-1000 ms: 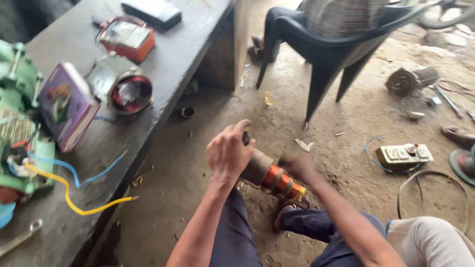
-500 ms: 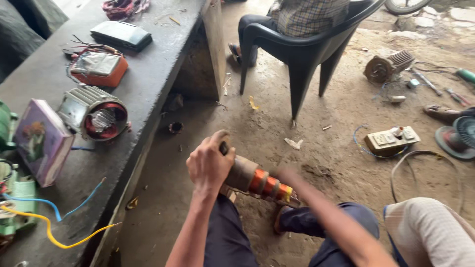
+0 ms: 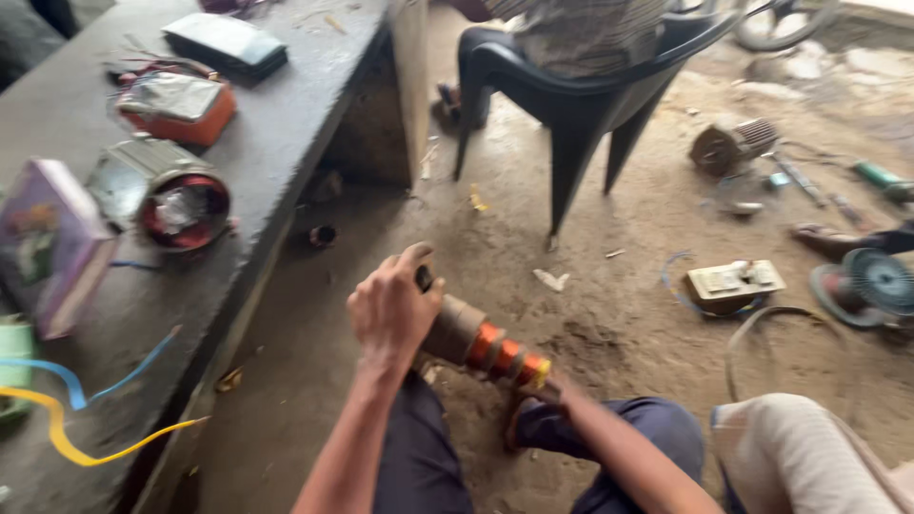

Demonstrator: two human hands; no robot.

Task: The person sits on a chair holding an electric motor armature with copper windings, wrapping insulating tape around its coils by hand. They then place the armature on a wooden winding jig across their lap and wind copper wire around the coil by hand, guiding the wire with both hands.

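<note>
left hand [image 3: 392,309] wraps its fingers round the top of the motor rotor [image 3: 484,345], right hand [image 3: 562,388] steadying the copper end, its fingers hidden — looks heavy, rigid, best gripped on the bare steel.

Purple box [image 3: 48,243] on bench [image 3: 286,143] (left edge).

Left hand [image 3: 392,309] curled shut, forearm raised; right hand hidden, forearm stretched low.

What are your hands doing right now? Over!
Left hand gripping motor rotor top. Right hand hidden behind its lower end. Nothing blocking; black chair stands apart.
</note>
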